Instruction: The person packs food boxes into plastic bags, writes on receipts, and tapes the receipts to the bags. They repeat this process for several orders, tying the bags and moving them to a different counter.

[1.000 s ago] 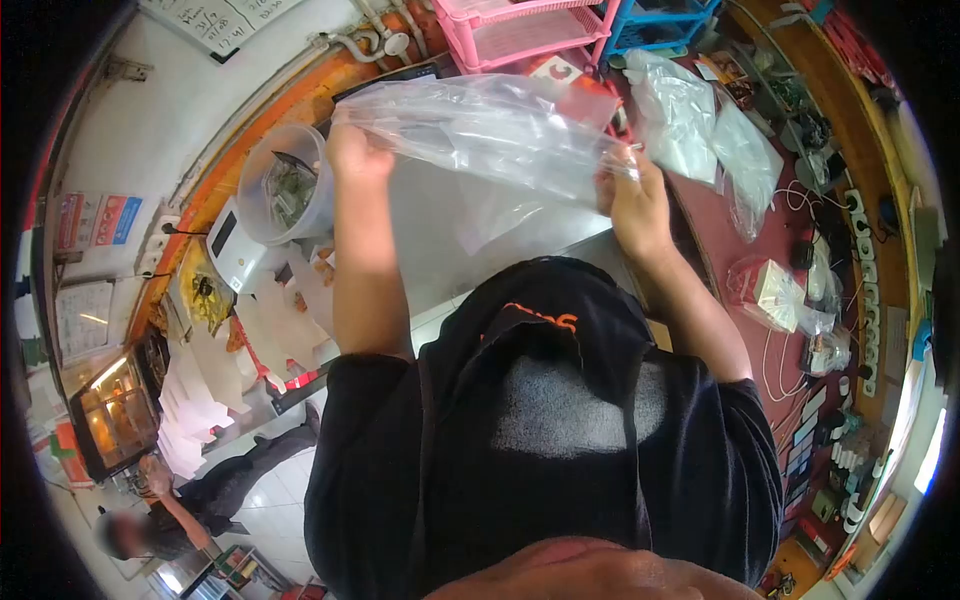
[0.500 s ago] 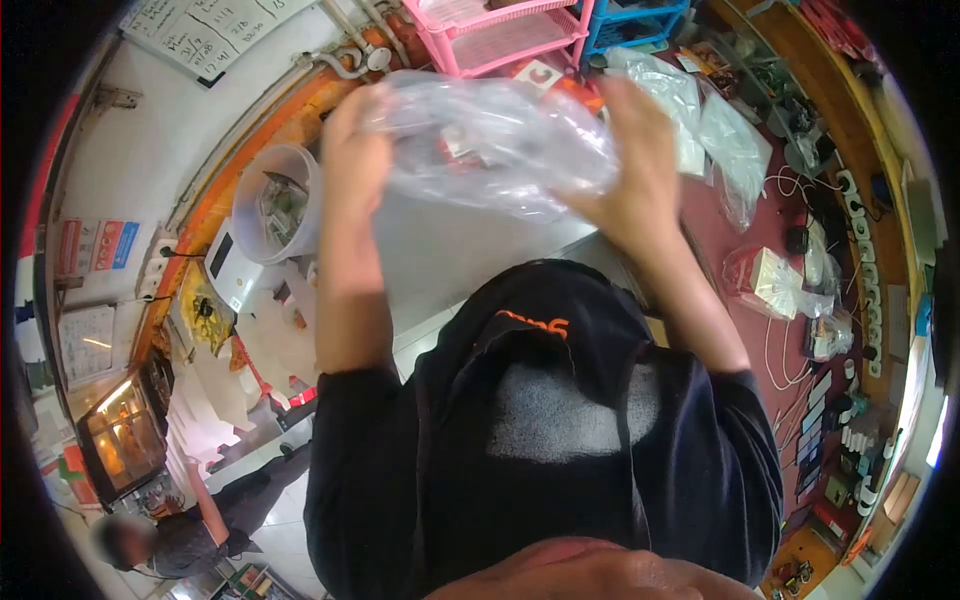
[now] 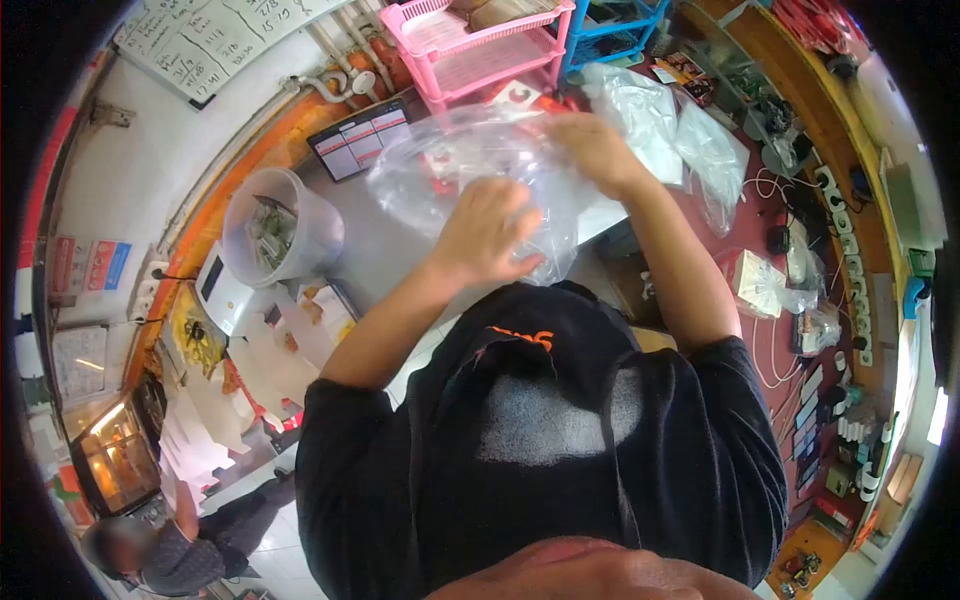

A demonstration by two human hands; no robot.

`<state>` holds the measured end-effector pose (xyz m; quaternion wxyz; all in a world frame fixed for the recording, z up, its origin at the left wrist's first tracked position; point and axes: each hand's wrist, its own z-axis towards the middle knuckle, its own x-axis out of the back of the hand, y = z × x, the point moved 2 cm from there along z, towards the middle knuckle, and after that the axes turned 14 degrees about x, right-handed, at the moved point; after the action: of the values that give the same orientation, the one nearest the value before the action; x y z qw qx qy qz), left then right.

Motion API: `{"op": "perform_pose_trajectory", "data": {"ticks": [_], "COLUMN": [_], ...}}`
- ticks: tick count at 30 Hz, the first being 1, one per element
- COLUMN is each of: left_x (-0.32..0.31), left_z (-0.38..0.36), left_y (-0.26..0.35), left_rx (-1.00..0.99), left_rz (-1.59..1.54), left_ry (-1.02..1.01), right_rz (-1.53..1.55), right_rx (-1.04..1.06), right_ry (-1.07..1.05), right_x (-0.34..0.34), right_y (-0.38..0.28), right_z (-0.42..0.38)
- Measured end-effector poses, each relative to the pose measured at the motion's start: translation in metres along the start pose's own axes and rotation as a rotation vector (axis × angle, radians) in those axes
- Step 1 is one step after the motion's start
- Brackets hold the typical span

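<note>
- Clear round tub [image 3: 283, 235] on the grey counter [image 3: 385, 255], holding dark small items.
- White device [image 3: 222, 295] just beside the tub.
- Pink tiered rack [image 3: 480, 40] at the back; blue rack [image 3: 615, 25] beside it.
- Whiteboard [image 3: 215, 40] on the wall, handwritten.
- Other clear bags [image 3: 680, 135] on the maroon bench.
- Second person [image 3: 165, 555] seen at lower left.

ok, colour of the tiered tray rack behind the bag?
Pink tray rack, seen in the head view, just beyond the clear plastic bag.
</note>
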<state>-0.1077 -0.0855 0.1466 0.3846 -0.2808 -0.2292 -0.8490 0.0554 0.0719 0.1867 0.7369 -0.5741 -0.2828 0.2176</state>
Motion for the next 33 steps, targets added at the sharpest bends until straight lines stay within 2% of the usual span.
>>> {"op": "perform_pose_trajectory", "data": {"ticks": [1,2,3,5,7,9,10,11,12,14,15,17,18,19,21,23,25,27,29,30,32,33], "left_x": [-0.022,-0.041,-0.049,-0.064,-0.061,-0.059,-0.058,-0.06,-0.052,-0.034,-0.039,-0.041,-0.034,-0.035,-0.053,-0.065,-0.091,-0.104,-0.115,-0.122,-0.132,-0.134], "left_z": [-0.009,-0.019,-0.031,-0.061,-0.054,-0.052,-0.051,-0.051,-0.041,-0.005,-0.012,-0.044,-0.041,-0.056,-0.078,-0.046,-0.021,-0.005,0.038,0.047,0.071,0.085], "left_y": [-0.017,-0.031,-0.044,-0.068,-0.059,-0.05,-0.042,-0.034,-0.024,-0.008,-0.02,-0.066,-0.071,-0.076,-0.085,-0.049,-0.019,0.013,0.035,0.043,0.051,0.051], "left_rx": [0.227,0.448,0.449,0.55,0.609,0.676,0.57,0.462,0.461,0.463,0.458,0.768,0.706,0.714,0.864,0.961,0.862,0.583,0.522,0.475,0.32,0.291], "left_rz": [0.055,0.109,0.106,0.306,0.314,0.332,0.375,0.411,0.399,0.461,0.462,0.268,0.292,0.29,0.022,0.041,0.048,0.092,0.141,0.143,0.12,0.115], "left_ry": [-0.148,-0.301,-0.293,-1.09,-1.046,-0.996,-0.838,-0.688,-0.713,-1.107,-1.116,-1.392,-1.344,-1.359,-1.245,-1.407,-1.58,-1.199,-1.359,-1.369,-0.911,-0.915], "right_rz": [0.172,0.166,0.267,0.362,-0.74,-1.159,-0.836,-0.831,-0.808,-1.364,-1.357,-0.453,-0.692,-0.599,-0.592,-0.639,-0.722,-0.831,-0.964,-1.027,-1.105,-1.082], "right_rx": [-0.129,-0.137,-0.155,-0.175,0.383,0.841,1.034,0.968,0.883,0.45,0.445,-0.238,0.548,0.431,0.34,0.3,0.287,0.244,0.163,0.106,0.002,-0.039], "right_ry": [-0.017,-0.025,-0.024,-0.022,0.299,0.338,0.003,-0.216,-0.427,-0.649,-0.644,-0.341,-0.373,-0.415,-0.465,-0.474,-0.484,-0.502,-0.537,-0.572,-0.667,-0.693], "right_x": [0.003,0.012,0.028,0.045,0.057,0.019,-0.001,-0.026,-0.043,-0.026,-0.016,0.023,0.037,0.042,0.055,0.084,0.115,0.149,0.188,0.209,0.247,0.263], "right_y": [-0.004,-0.007,-0.01,-0.019,-0.047,-0.108,-0.094,-0.066,-0.03,0.047,0.068,0.125,0.183,0.176,0.168,0.169,0.173,0.178,0.181,0.184,0.191,0.196], "right_z": [-0.004,-0.008,-0.012,-0.017,-0.036,-0.054,-0.057,-0.049,-0.044,-0.015,-0.018,-0.032,-0.04,-0.052,-0.055,-0.053,-0.047,-0.039,-0.03,-0.026,-0.025,-0.028]}}
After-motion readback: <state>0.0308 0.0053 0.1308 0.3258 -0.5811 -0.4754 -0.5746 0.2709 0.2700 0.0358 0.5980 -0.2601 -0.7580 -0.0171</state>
